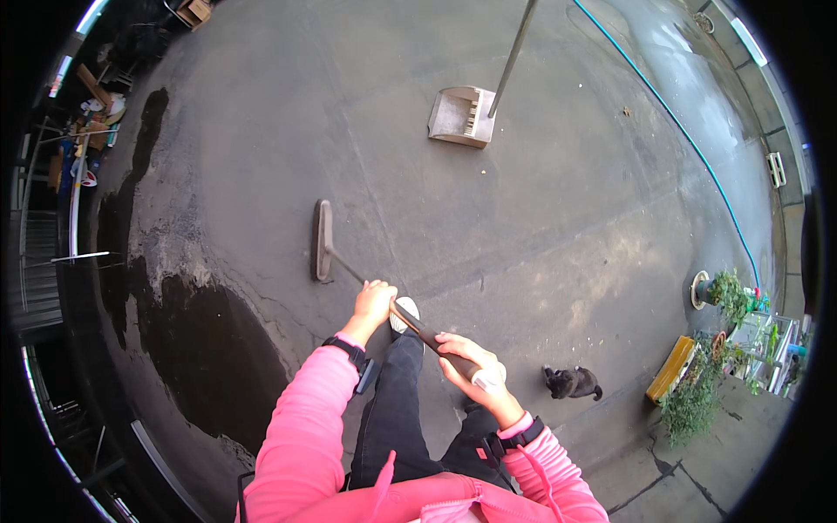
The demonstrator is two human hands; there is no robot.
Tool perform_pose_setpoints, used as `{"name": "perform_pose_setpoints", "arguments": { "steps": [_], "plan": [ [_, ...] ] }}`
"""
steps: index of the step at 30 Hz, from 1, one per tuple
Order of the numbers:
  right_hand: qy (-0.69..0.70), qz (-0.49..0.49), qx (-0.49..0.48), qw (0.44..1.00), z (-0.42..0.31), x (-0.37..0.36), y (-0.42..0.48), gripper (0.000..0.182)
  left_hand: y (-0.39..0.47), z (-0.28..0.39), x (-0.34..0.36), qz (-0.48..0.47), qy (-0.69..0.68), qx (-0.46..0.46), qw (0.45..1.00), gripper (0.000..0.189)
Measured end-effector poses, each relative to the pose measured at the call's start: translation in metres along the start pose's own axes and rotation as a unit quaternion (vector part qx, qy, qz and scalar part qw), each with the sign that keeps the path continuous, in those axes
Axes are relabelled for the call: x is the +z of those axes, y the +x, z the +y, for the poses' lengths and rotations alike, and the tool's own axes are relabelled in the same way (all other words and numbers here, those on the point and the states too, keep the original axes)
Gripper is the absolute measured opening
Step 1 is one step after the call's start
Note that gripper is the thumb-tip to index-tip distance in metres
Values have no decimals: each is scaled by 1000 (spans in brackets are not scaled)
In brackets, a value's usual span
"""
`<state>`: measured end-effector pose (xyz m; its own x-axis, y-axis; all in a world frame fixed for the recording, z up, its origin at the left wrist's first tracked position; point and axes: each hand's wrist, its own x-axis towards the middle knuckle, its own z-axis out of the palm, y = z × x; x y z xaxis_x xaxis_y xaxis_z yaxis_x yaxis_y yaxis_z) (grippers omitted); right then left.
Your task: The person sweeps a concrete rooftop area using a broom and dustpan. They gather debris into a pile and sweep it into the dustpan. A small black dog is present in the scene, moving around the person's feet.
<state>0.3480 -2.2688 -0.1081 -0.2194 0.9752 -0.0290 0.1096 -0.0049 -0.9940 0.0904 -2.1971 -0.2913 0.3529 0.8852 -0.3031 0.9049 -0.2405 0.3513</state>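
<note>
A long-handled broom [322, 240] rests with its head on the grey concrete floor, left of centre. My left hand [374, 302] grips its shaft partway down, just above my white shoe [404, 314]. Nearer the top end, my right hand [476, 371] is closed around the dark grip, its thumb along the handle. Farther ahead, an upright-handled dustpan [458, 118] stands on the floor, its open mouth facing left. Small light scraps lie scattered near it. What is under the broom head is hidden.
A black cat [573, 382] is on the floor to my right. Potted plants [727, 292], a yellow planter box [672, 369] and a blue-green hose [686, 134] are at the right. A dark wet patch [203, 353] spreads at the left, with piled clutter [98, 124] beyond it.
</note>
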Motion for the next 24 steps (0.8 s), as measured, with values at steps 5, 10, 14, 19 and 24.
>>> {"name": "perform_pose_setpoints", "arguments": {
  "steps": [5,10,14,19,24],
  "plan": [
    [-159,109,59,979,-46,5,-6,19,48,56,25,-57,-66,143,986,11],
    [-325,150,62,932,-135,-22,-37,21,42,190,13,-67,-134,279,949,10],
    [-330,183,124,918,-199,-21,-26,19,36,229,-39,-52,-281,293,912,5],
    [-279,157,147,936,-204,-39,-22,24,60,199,-82,-49,-143,331,931,5],
    [-42,-85,297,950,-177,-93,-40,29,78,166,-90,-175,46,396,900,7]
  ]
}}
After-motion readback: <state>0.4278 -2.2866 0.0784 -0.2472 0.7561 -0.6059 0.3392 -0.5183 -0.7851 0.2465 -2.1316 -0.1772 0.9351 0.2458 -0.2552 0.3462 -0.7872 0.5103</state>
